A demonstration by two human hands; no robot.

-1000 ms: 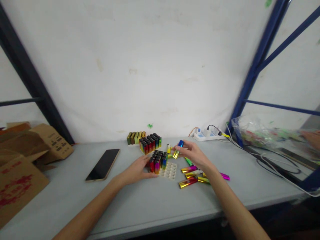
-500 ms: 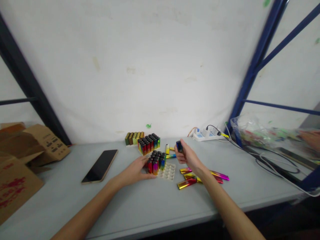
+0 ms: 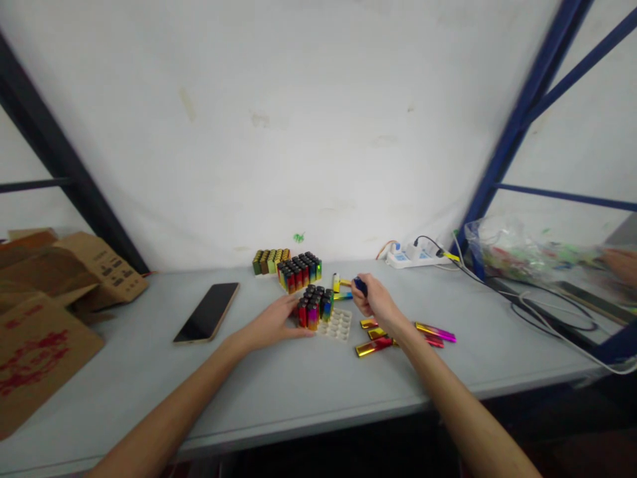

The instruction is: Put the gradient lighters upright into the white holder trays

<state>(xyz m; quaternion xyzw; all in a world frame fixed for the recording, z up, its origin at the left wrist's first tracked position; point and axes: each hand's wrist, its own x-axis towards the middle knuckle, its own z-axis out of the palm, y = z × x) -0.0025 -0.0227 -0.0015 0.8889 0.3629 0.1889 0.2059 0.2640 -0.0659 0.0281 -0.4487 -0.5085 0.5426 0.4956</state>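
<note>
My left hand (image 3: pixel 273 323) lies round the left side of a block of upright shiny lighters (image 3: pixel 313 309) with black tops, thumb along the front and fingers behind. They stand in a pale tray (image 3: pixel 339 325) whose right part shows bare round holes. My right hand (image 3: pixel 375 300) is closed round a dark blue lighter (image 3: pixel 361 286), held above the table to the right of the tray. Its lower part is hidden by the fingers. Several loose metallic lighters (image 3: pixel 374 346) in yellow, red and purple lie beneath and beside my right forearm.
Behind stand more upright lighters (image 3: pixel 300 272) and a yellow-topped group (image 3: pixel 270 261). A few others (image 3: pixel 343 296) lie near the tray. A phone (image 3: pixel 208 312) and cardboard boxes (image 3: pixel 50 345) are left; a power strip (image 3: pixel 415 255), cables and a plastic bag (image 3: pixel 512 249) are right. Another person's hand (image 3: pixel 620 262) shows far right.
The view has tilted slightly, so the table appears higher. My right hand has turned the dark blue lighter so its top tilts more. My left hand stays beside the lighters.
</note>
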